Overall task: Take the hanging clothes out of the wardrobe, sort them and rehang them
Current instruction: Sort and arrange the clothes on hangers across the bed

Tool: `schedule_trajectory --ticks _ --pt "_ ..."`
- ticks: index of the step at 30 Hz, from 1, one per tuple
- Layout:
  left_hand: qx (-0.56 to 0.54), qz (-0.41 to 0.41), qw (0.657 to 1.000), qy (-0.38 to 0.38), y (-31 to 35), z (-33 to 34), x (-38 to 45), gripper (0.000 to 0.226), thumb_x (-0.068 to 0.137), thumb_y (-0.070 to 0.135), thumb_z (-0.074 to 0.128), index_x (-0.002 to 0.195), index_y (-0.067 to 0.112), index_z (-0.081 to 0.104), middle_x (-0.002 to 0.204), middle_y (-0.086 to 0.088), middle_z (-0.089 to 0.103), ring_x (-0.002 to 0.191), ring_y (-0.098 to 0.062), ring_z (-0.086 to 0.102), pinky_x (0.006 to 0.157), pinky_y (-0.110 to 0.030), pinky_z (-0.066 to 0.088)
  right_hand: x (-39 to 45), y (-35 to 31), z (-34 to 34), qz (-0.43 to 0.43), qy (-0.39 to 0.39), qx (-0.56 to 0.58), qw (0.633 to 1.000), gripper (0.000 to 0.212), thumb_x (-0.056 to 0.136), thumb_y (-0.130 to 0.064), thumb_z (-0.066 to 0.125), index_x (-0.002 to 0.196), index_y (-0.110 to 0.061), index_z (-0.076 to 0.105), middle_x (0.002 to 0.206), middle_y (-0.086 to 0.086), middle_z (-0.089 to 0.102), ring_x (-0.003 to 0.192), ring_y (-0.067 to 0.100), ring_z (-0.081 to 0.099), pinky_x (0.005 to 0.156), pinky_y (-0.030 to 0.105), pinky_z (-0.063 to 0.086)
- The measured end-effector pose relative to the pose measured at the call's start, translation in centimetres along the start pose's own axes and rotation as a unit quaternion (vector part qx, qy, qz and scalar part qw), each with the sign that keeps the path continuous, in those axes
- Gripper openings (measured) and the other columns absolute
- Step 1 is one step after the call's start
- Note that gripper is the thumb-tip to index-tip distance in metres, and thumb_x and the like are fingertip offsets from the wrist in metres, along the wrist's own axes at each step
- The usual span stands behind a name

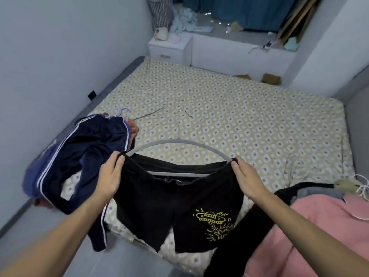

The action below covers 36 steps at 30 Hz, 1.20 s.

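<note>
- The bed [229, 100] fills the middle of the frame, its patterned sheet bare across the centre, with sorted clothing heaped at both lower sides
- A pile of navy track garments [83, 152] with white stripes lies at the left middle of the frame, just beside the left hand; a pink garment [323, 232] lies at the lower right, with a dark garment and some white cord over its upper edge
- The black shorts [175, 206], printed with a yellow design on one leg, hang in the lower centre, waistband stretched level from left to right between the two hands, legs dropping toward the bottom of the frame
- The grey hanger [179, 145] sits inside the waistband; its long axis runs left to right, matching the waistband, and its arch rises above the cloth toward the centre of the frame, hook pointing away over the bed
- The left hand [110, 176] pinches the left end of the waistband, thumb on top: a grip closed on cloth
- The right hand [244, 178] pinches the right end likewise
- Both hands sit equally near the hanger ends, so either could slip the waistband off, in my judgement
- A bare wire hanger [182, 116] lies on the sheet beyond, upper centre
</note>
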<state>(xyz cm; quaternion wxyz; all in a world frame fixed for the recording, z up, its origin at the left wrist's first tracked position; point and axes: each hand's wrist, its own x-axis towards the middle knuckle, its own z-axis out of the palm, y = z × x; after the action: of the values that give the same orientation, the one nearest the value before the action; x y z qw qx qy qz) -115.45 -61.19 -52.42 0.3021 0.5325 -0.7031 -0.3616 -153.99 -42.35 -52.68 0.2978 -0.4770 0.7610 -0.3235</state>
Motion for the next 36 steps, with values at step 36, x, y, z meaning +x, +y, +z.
schedule_trajectory --ticks 36 --pt "-0.001 0.023 0.985 0.17 -8.9 -42.3 -16.2 0.026 0.11 0.019 0.046 0.09 0.03 0.059 0.085 0.007 0.063 0.078 -0.007 0.053 0.075 -0.018 0.041 -13.5 -36.1 21.9 -0.14 0.009 0.09 0.986 0.034 0.106 -0.032 0.048 0.084 -0.014 0.066 0.073 -0.011 0.06 0.072 0.007 0.055 0.072 0.037 0.041"
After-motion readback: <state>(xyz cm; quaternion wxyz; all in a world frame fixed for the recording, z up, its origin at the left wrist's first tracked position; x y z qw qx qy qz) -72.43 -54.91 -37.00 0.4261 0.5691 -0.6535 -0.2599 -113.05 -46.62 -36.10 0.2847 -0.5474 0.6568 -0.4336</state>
